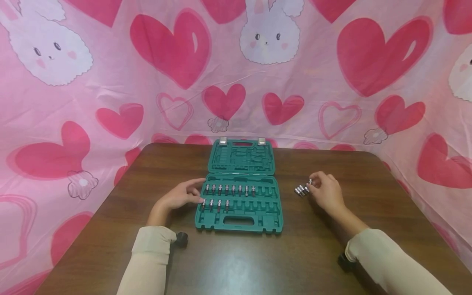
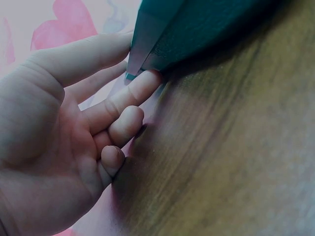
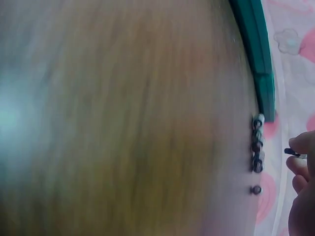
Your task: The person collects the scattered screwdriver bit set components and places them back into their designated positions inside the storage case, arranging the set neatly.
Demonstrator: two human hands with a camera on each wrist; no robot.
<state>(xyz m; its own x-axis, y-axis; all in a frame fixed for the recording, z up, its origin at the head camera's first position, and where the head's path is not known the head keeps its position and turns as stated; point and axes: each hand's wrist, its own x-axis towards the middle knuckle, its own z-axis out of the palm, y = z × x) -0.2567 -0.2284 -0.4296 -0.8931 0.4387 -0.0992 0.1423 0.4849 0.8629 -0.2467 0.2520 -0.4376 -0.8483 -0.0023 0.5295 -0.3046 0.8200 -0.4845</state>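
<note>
A green tool case [image 1: 241, 223] lies unfolded on the wooden table, its lid flat at the back. Several silver bit sockets [image 1: 233, 189] stand in its back row, and several more [image 1: 219, 205] fill the left part of the front row. My left hand [image 1: 180, 194] touches the case's left edge with thumb and fingers; from the left wrist, loosely bent fingers [image 2: 120, 101] show against its side. To the right of the case, my right hand [image 1: 327, 192] pinches a bit socket [image 3: 296, 153], dark tip outward, raised above the table. Several loose bit sockets [image 1: 300, 190] lie beside that hand.
The wooden table [image 1: 236, 262] runs back to a pink cloth [image 1: 228, 73] printed with hearts and rabbits, which hangs behind and on both sides. Slots to the right in both case rows [image 1: 259, 205] hold no sockets. A dark wrist device [image 1: 181, 239] sits by the left sleeve.
</note>
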